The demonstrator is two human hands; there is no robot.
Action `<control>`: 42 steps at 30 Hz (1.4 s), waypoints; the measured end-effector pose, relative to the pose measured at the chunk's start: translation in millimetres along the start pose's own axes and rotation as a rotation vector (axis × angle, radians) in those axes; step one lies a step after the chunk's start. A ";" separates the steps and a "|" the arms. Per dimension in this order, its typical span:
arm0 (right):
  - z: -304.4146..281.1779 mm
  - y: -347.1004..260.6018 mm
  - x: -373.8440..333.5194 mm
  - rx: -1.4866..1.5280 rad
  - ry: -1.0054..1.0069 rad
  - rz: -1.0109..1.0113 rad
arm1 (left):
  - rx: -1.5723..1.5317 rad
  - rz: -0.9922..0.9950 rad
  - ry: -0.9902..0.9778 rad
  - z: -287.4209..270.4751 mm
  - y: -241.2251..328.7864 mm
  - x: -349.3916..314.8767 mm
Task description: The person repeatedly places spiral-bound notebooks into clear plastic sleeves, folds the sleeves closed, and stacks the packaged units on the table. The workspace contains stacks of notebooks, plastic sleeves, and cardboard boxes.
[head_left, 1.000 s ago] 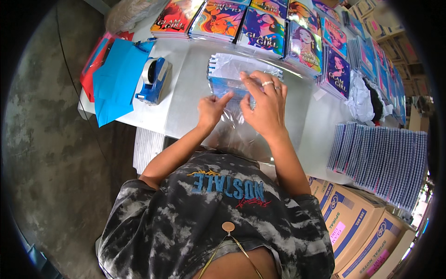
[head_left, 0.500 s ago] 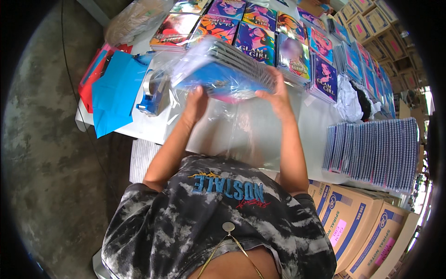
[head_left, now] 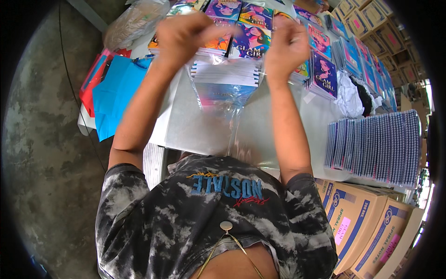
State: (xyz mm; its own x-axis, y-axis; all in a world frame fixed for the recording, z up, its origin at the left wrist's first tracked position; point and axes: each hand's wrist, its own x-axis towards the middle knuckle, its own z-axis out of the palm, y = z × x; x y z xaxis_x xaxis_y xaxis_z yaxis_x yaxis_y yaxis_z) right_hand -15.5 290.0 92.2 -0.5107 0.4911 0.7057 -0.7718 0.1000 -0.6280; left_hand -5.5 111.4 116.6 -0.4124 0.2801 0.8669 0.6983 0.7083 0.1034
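A bundle of spiral notebooks (head_left: 225, 76) in clear plastic stands tilted at the middle of the table, page edges facing up and blue covers below. Above and left of it is my left hand (head_left: 179, 39), raised over the rows of notebooks and smeared by motion. On the other side, my right hand (head_left: 287, 52) hovers near the bundle's upper right, its fingers blurred and bent. Whether either hand grips the plastic cannot be made out. Loose clear plastic (head_left: 232, 123) trails from the bundle toward me.
Rows of notebooks with colourful covers (head_left: 253, 39) fill the far side. Blue sheets (head_left: 116, 90) lie left, crumpled white plastic (head_left: 348, 95) right. A long row of spiral notebooks (head_left: 371, 146) stands at the right edge, above cardboard boxes (head_left: 355, 223). More boxes (head_left: 367, 25) are stacked behind.
Both hands have left the bundle's sides and risen away from me. The bundle has gone from held and tilted in the air to the table. My left forearm now covers the tape dispenser's spot.
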 end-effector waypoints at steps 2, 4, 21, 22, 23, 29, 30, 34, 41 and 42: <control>-5.3 -25.2 23.2 0.220 0.132 -0.140 | -0.288 -0.311 0.266 -10.8 -11.7 14.9; -39.2 -28.6 -10.0 -0.007 -0.055 -0.265 | -0.300 -0.374 0.249 -22.2 -21.8 1.6; -23.1 24.1 -92.7 -0.543 -0.400 -0.212 | 0.264 -0.409 -0.153 35.9 58.7 -128.9; -31.8 19.1 -98.1 -0.485 -0.175 -0.192 | 0.250 -0.400 -0.199 37.5 62.4 -126.0; -41.9 19.6 -103.1 -0.584 -0.232 -0.119 | 0.237 -0.402 -0.252 38.6 67.0 -122.3; -58.9 15.6 -117.2 -0.741 -0.695 -0.158 | -0.290 -0.664 -0.315 42.9 76.2 -103.4; -56.1 16.3 -117.7 -0.734 -0.712 -0.180 | -0.460 -0.769 -0.294 38.7 68.8 -100.4; -52.6 13.1 -112.6 -0.716 -0.786 -0.215 | -0.132 -0.433 0.068 41.3 16.7 -64.5; -55.3 19.7 -109.4 -0.696 -0.788 -0.191 | -0.997 -0.846 -0.203 21.4 -50.5 2.6; -55.0 19.3 -112.3 -0.690 -0.786 -0.189 | -0.812 -0.695 -0.218 23.3 -49.6 0.2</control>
State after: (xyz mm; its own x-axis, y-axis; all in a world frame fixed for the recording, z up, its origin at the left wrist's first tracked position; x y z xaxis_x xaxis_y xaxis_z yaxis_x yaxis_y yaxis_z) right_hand 47.8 284.4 -17.2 -0.6966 -0.2564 0.6701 -0.6080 0.7068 -0.3616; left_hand -53.8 91.4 100.3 -0.9053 0.1499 0.3975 0.4174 0.1394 0.8980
